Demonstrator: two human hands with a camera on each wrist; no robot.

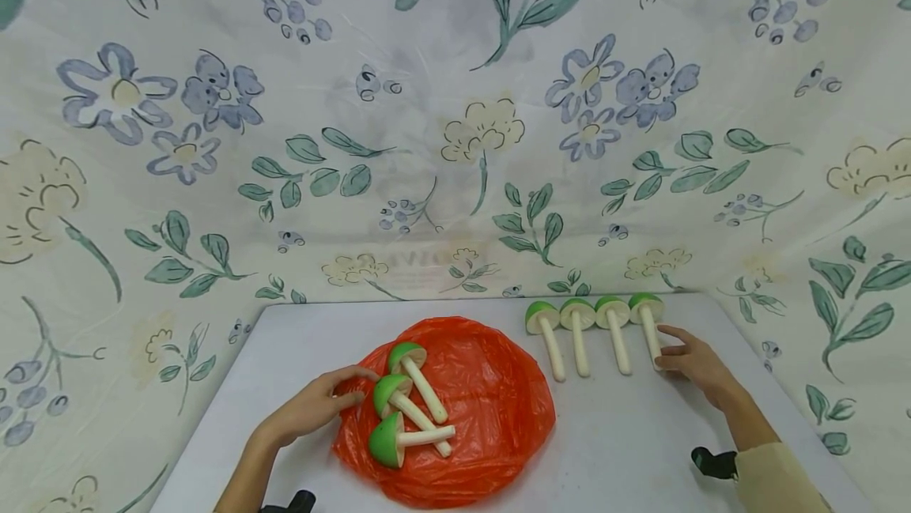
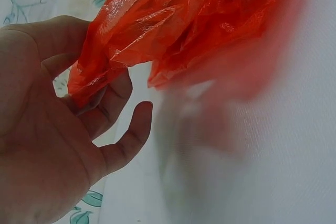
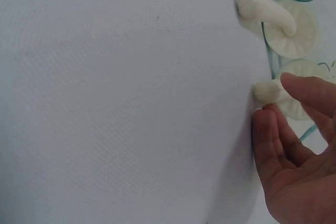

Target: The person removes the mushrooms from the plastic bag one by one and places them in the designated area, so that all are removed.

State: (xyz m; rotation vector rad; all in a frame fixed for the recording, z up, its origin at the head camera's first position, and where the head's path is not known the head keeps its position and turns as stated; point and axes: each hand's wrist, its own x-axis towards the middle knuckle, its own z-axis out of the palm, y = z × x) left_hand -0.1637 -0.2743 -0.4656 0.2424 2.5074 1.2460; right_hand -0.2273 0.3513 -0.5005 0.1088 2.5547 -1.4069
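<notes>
In the head view, three green-capped mushrooms with smooth white stems [image 1: 428, 394] lie upon a crumpled red plastic bag [image 1: 498, 418]; four similar mushrooms [image 1: 580, 351] form a row along the white counter [image 1: 626, 450]. Probably they are light and stiff, best held by the stem.

In the left wrist view, the left hand [image 2: 58, 124] is half curled at the thin bag; its grip I cannot tell.

In the right wrist view, the right hand [image 3: 300, 177] is parted around the last stem.

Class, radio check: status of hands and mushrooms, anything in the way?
Left hand touching red bag. Right hand at rightmost mushroom's stem. Three mushrooms on bag, four in a row. No obstruction visible.
</notes>
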